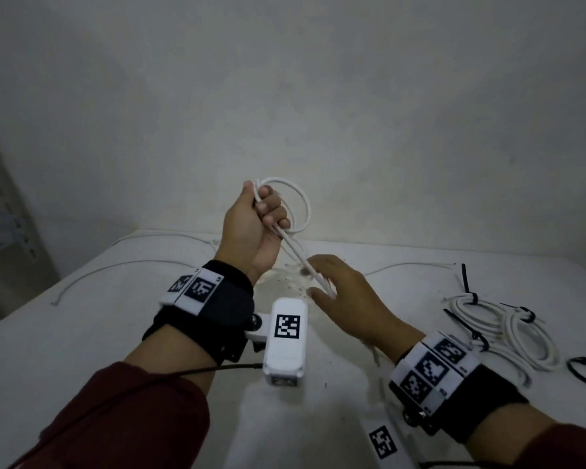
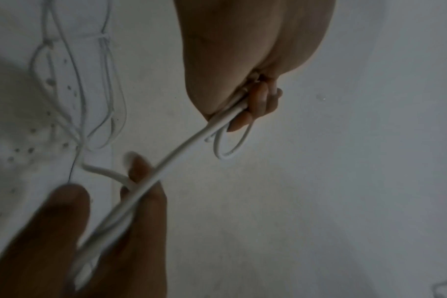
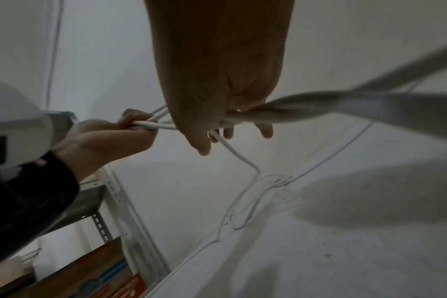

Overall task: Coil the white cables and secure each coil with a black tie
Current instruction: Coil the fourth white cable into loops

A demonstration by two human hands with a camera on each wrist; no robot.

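Note:
My left hand (image 1: 261, 218) is raised above the table and grips a small coil of white cable (image 1: 303, 198); in the left wrist view its fingers (image 2: 260, 100) are curled round the bundled strands. From that fist the cable (image 2: 181, 151) runs down to my right hand (image 1: 345, 299), which is lower and to the right. The strand lies across the right palm (image 3: 217, 70) between thumb and nearly straight fingers, then drops to the table. Two finished coils (image 1: 477, 309) with black ties lie at the right.
More loose white cables (image 1: 115, 265) trail over the white table (image 1: 82, 333) at the left and the back. Loose black ties (image 1: 464, 275) lie near the finished coils. A plain wall stands close behind. A metal shelf (image 3: 100, 221) with boxes stands left of the table.

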